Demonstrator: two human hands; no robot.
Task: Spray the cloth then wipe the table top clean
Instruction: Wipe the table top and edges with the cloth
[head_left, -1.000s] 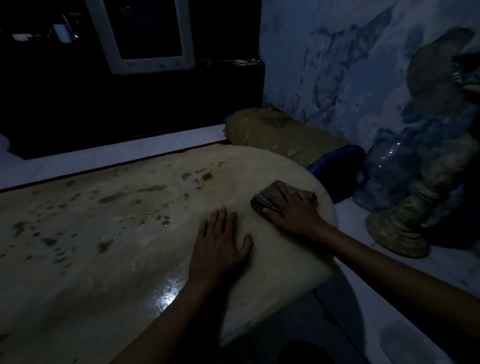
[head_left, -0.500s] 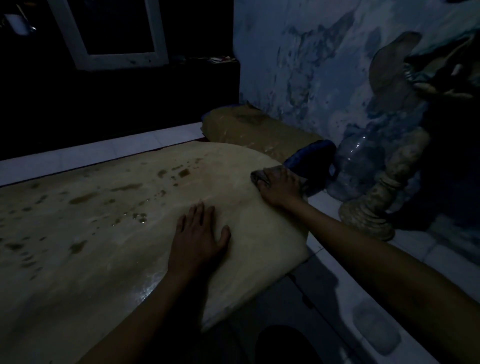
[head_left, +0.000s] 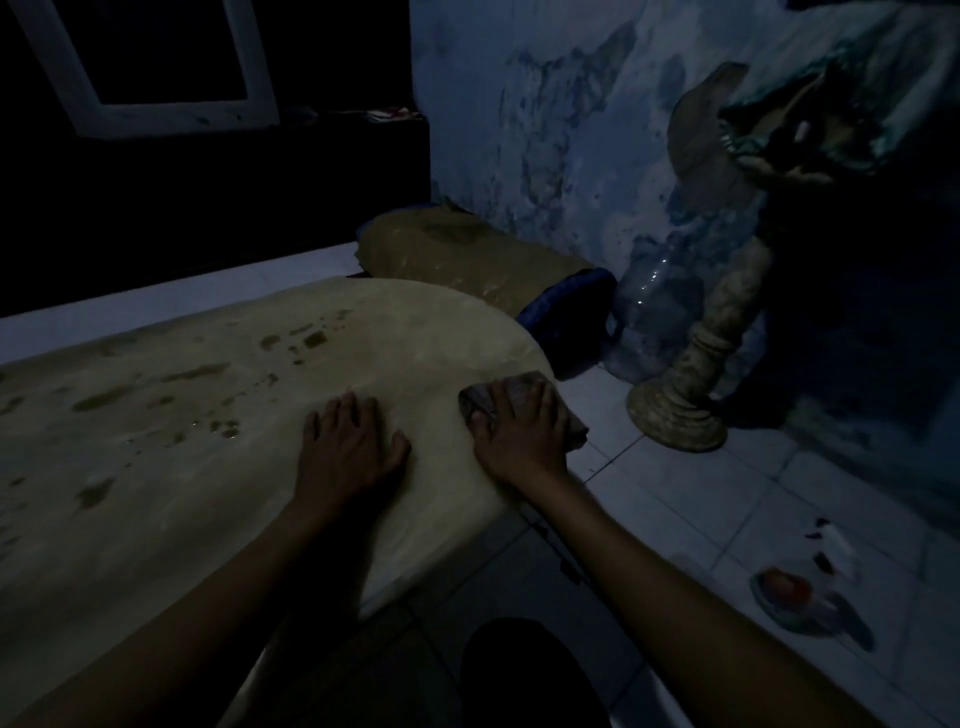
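The room is dim. A pale rounded table top (head_left: 182, 467) with dark wet spots fills the left and middle of the head view. My right hand (head_left: 519, 436) presses flat on a dark folded cloth (head_left: 524, 387) at the table's right edge; part of the cloth hangs past the rim. My left hand (head_left: 348, 452) lies flat on the table just left of it, fingers spread, holding nothing. No spray bottle is in view.
A tan cushion (head_left: 457, 254) and a blue object (head_left: 571, 306) lie behind the table. A clear water jug (head_left: 654, 312) and a stone pedestal (head_left: 685, 395) stand by the blue wall. A small dish (head_left: 789, 597) sits on the tiled floor at right.
My right hand has slid the cloth along the rounded right edge, out and then back toward me. My left hand stays planted flat on the table. The camera has swung right.
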